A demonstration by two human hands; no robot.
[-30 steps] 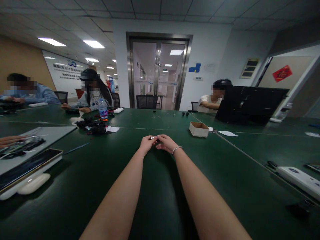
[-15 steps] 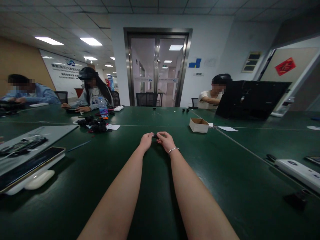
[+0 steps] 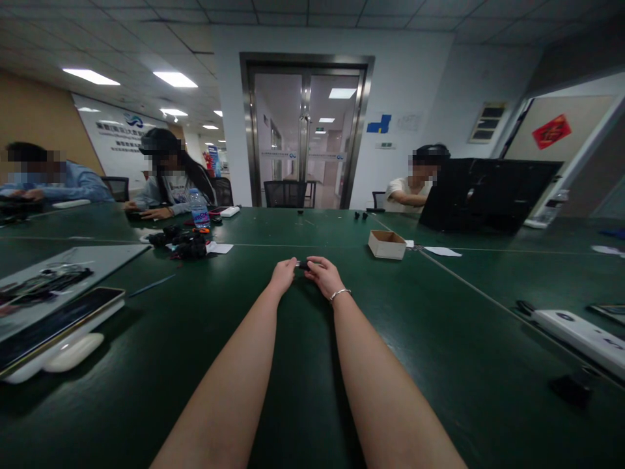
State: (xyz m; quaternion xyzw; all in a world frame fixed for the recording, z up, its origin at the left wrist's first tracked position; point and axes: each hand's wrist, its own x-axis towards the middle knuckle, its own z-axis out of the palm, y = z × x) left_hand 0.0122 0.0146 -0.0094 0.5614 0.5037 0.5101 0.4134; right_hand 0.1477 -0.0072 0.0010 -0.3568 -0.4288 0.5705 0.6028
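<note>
Both my arms stretch out over the dark green table. My left hand and my right hand meet at the middle of the table, fingers pinched together on a small dark part held between them. A thin silver bracelet sits on my right wrist. The part is too small to name.
A small open cardboard box stands to the right of my hands. A pile of black parts and a water bottle lie at the left back. A phone and white case lie at near left. A white device lies right. Three people sit around.
My hands have shifted slightly forward and the view has tilted a little; both still pinch the small dark part. A hand at the far left edge has left the view.
</note>
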